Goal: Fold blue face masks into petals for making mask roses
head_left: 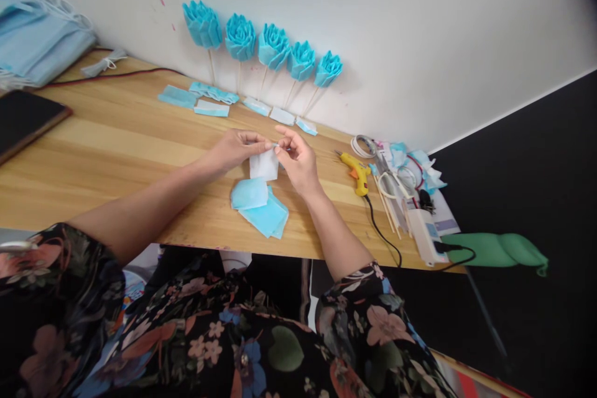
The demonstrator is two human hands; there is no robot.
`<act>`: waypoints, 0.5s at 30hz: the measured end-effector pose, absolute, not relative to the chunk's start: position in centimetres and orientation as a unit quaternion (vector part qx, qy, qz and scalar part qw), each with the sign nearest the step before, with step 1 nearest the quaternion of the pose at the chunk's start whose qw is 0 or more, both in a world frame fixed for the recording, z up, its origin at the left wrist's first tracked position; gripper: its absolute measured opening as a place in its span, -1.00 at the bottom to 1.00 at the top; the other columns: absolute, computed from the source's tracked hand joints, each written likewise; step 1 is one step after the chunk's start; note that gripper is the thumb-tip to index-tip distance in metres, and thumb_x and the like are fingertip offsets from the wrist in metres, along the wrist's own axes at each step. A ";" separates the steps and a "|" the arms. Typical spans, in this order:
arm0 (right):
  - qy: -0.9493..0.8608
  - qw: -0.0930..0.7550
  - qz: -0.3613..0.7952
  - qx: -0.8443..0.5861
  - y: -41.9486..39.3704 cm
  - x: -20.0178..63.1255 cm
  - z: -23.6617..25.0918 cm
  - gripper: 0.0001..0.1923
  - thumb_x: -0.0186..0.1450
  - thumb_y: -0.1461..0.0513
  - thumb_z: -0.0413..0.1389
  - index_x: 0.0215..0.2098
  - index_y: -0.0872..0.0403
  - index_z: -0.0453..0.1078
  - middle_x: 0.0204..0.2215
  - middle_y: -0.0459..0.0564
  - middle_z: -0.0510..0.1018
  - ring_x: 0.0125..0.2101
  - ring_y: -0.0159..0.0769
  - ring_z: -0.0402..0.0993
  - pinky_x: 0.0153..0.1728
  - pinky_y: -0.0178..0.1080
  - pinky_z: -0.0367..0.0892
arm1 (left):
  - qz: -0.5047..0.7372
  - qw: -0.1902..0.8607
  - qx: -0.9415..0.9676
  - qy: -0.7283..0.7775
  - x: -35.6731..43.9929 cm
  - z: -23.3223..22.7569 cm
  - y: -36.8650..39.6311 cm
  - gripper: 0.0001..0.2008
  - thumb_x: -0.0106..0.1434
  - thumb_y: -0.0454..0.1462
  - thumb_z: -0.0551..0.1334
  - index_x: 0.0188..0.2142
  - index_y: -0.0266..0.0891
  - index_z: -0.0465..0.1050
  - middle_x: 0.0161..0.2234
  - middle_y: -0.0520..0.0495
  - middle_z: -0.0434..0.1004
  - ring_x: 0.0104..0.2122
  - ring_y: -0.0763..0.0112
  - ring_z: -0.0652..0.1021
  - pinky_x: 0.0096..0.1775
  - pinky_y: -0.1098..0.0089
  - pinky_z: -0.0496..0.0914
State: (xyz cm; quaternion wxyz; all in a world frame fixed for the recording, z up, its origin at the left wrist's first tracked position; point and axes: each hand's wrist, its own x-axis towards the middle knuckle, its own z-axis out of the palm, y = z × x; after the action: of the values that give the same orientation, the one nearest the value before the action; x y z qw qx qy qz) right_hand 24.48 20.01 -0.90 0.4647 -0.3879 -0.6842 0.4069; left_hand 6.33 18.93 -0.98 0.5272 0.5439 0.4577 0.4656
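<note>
Between my two hands hangs a piece of white mask fabric (263, 165), its upper edge pinched in the fingers. My left hand (240, 148) is closed on its top, thumb against forefinger. My right hand (296, 158) pinches the same edge at the upper right corner, with its forefinger raised. Just below lie several blue fabric pieces (263, 208), overlapping on the wooden table (116, 155). Behind the hands, a row of blue fabric flowers (273, 46) on thin sticks leans against the wall. Small folded fabric strips (212, 108) lie by the stick ends.
A yellow glue gun (357, 172) lies to the right, its black cord running to a white power strip (426, 236). Scissors (394, 185), wooden sticks (385, 205), tape (362, 146) and fabric scraps crowd that side. At left are a dark phone-like object (28, 121) and stacked blue masks (44, 40).
</note>
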 end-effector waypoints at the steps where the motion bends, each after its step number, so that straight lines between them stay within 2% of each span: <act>1: -0.676 0.473 0.410 -0.390 20.1 24.6 -0.9 -0.60 0.23 0.23 0.15 0.06 -0.03 0.44 -0.39 -0.16 0.41 -0.36 -0.39 0.36 -0.25 -0.27 0.38 | 0.472 0.535 0.537 0.449 6.2 -1.1 19.0 -0.74 0.15 -0.07 0.38 -0.33 -0.23 0.61 -0.36 -0.07 0.64 -0.37 0.33 0.58 -0.31 0.38 0.41; 6: -0.643 0.493 0.426 -0.402 20.7 25.0 -1.3 -0.60 0.23 0.19 0.16 0.06 -0.06 0.44 -0.36 -0.14 0.43 -0.35 -0.38 0.37 -0.27 -0.27 0.38 | 0.498 0.554 0.514 0.425 6.1 -1.3 19.3 -0.70 0.14 -0.07 0.39 -0.24 -0.23 0.60 -0.30 -0.08 0.65 -0.32 0.33 0.59 -0.27 0.38 0.43; 10: -0.643 0.484 0.431 -0.408 20.7 24.9 -1.3 -0.59 0.23 0.13 0.19 0.06 -0.07 0.45 -0.34 -0.13 0.46 -0.30 -0.36 0.40 -0.20 -0.25 0.41 | 0.486 0.574 0.506 0.422 6.2 -1.1 19.3 -0.75 0.01 -0.16 0.46 -0.36 -0.23 0.54 -0.41 -0.02 0.61 -0.40 0.38 0.55 -0.32 0.40 0.38; 15: -0.610 0.498 0.473 -0.395 20.6 24.7 -1.2 -0.52 0.19 0.06 0.27 0.07 -0.10 0.43 -0.28 -0.10 0.53 -0.23 -0.31 0.46 -0.14 -0.20 0.44 | 0.502 0.573 0.492 0.421 6.2 -0.6 19.0 -0.79 0.01 -0.19 0.45 -0.42 -0.21 0.49 -0.45 0.01 0.57 -0.45 0.42 0.50 -0.36 0.42 0.33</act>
State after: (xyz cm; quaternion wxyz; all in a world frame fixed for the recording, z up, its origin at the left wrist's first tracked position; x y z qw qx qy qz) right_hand 24.74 20.59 -1.21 0.4981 -0.3955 -0.6100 0.4726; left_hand 6.24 19.02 -0.60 0.5732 0.4922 0.4210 0.5020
